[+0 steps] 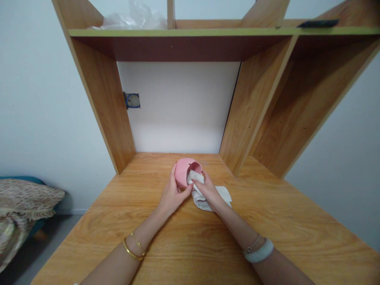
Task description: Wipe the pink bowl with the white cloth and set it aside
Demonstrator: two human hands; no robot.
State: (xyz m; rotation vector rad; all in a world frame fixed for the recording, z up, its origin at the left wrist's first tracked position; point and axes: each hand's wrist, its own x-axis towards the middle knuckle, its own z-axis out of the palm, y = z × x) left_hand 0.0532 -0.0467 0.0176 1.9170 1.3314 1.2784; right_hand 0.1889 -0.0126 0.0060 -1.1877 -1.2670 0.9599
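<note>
Pink and glossy, a rounded bowl with a notched rim (180, 174) is tipped on its side above the wood-grain desk (178, 249), its open mouth turned toward the right; whether its underside touches the surface cannot be told. The person's left hand (175, 190) grasps it, fingers around the outer left wall and thumb along the lower front near the rim. The right hand (208, 189) grips a pale grey-white soft cloth (225, 194), pressing one bunched part into the bowl's mouth, while a folded part lies on the desk beneath and beside the right wrist. A smooth gold-coloured bangle (130, 250) circles the left wrist; a thick pale green bangle (259, 252) circles the right. Behind the hands stands a wooden shelf unit with a yellow-green front edge (190, 33), carrying crumpled clear plastic (135, 18) at the upper left and a flat dark object (319, 24) at the upper right. Left of the desk hangs a beige fringed woven throw (29, 196).
</note>
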